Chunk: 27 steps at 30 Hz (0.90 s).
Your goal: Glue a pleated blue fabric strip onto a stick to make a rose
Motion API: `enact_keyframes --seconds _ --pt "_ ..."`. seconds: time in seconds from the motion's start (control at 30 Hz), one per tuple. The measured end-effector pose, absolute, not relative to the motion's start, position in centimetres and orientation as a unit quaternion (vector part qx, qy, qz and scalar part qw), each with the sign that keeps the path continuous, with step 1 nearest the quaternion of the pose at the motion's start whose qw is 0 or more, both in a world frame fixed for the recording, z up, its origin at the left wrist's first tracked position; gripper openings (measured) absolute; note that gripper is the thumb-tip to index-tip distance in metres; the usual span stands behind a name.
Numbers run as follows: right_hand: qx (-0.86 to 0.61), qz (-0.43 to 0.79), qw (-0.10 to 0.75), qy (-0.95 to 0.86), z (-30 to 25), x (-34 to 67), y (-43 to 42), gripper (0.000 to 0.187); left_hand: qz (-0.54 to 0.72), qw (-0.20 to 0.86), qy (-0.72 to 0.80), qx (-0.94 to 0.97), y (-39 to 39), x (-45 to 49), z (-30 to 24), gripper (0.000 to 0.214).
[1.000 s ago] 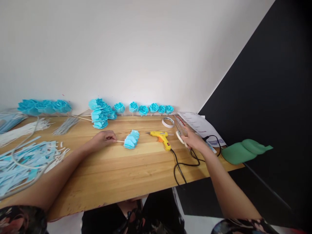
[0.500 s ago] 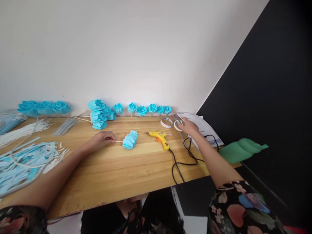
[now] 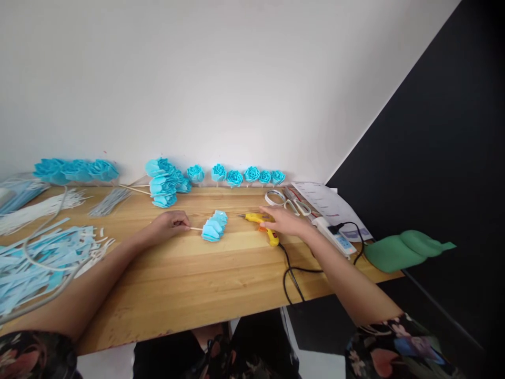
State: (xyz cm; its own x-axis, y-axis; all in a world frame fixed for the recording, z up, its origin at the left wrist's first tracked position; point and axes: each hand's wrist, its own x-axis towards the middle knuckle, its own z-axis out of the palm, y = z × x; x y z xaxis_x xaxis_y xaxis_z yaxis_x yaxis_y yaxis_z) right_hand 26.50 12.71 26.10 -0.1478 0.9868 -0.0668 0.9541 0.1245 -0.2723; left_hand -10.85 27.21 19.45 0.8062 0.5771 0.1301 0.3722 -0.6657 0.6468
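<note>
My left hand (image 3: 173, 222) is closed around the thin stick stem (image 3: 196, 228) of a light blue paper flower (image 3: 215, 226). The flower head lies sideways, low over the wooden table (image 3: 213, 273), pointing right. Over the yellow glue gun (image 3: 272, 238) reaches my right hand (image 3: 284, 220), its fingers stretched out and apart, covering part of the gun's body. Whether those fingers touch the gun I cannot tell. Just beyond this hand lie scissors with white handles (image 3: 303, 208) and a roll of white tape (image 3: 275, 198).
Several finished blue flowers (image 3: 251, 174) line the wall. Blue strips (image 3: 35, 263), white strips (image 3: 43, 210) and grey wires (image 3: 110, 202) lie at left. To the right are a power strip (image 3: 335, 239), papers (image 3: 331, 202), a black cord (image 3: 294, 271) and a green bottle (image 3: 406, 251).
My right hand has let go of the scissors, which now lie on the table, and has moved left and nearer to the glue gun. My left hand still holds the flower stem.
</note>
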Motion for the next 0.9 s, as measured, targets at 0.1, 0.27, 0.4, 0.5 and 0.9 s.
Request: enact_keyframes --seconds 0.1,0.27,0.4,0.5,0.9 --pt "-0.644 0.059 0.070 -0.759 26.5 24.8 12.2 0.054 0.166 0.315 0.268 0.895 27.2 -10.8 19.5 0.031" --pt "-0.618 0.032 0.062 -0.783 26.1 24.0 9.8 0.019 0.172 0.319 0.264 0.894 27.1 -10.8 19.6 0.031" --pt "-0.619 0.025 0.074 -0.781 24.4 24.5 7.5 0.023 0.167 0.319 0.260 0.896 27.0 -10.8 19.7 0.033" --pt "-0.651 0.007 0.075 -0.755 23.5 24.7 5.9 0.027 0.166 0.317 0.260 0.897 27.0 -10.9 19.8 0.034" --pt "-0.786 -0.074 0.036 -0.612 23.2 26.2 4.7 0.025 0.166 0.311 0.265 0.897 27.2 -11.0 19.5 0.030"
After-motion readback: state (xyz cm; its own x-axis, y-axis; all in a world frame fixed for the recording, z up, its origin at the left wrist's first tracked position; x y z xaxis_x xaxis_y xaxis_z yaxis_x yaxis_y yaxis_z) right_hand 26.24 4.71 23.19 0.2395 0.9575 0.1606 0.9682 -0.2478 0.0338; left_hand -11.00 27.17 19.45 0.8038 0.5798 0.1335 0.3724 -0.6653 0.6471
